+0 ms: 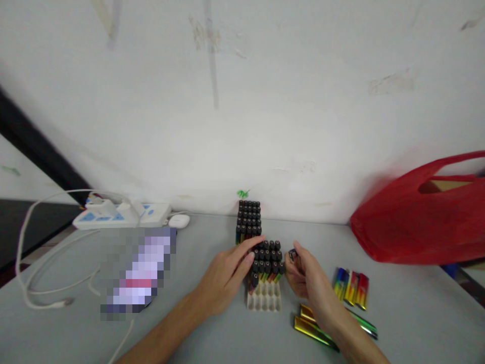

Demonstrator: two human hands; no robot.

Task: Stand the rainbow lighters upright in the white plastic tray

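Observation:
A white plastic tray (264,303) with small compartments sits in front of me, its nearest rows vacant. Several black-topped lighters (268,254) with shiny multicoloured bodies stand upright in it. One at its near left corner leans slightly. My left hand (227,275) rests along the tray's left side, thumb and index finger stretched apart and touching the lighters. Just right of the tray, my right hand (305,273) is closed around a small black-topped piece (293,254) that looks like another lighter; its lower part is hidden by the fingers.
Behind the tray stands another block of black-topped lighters (249,215). Shiny coloured lighters (351,288) and longer gold-green pieces (314,331) lie at right, near a red bag (420,222). At left are a pixelated phone-like object (142,273), power strip (125,215) and white cable (22,253).

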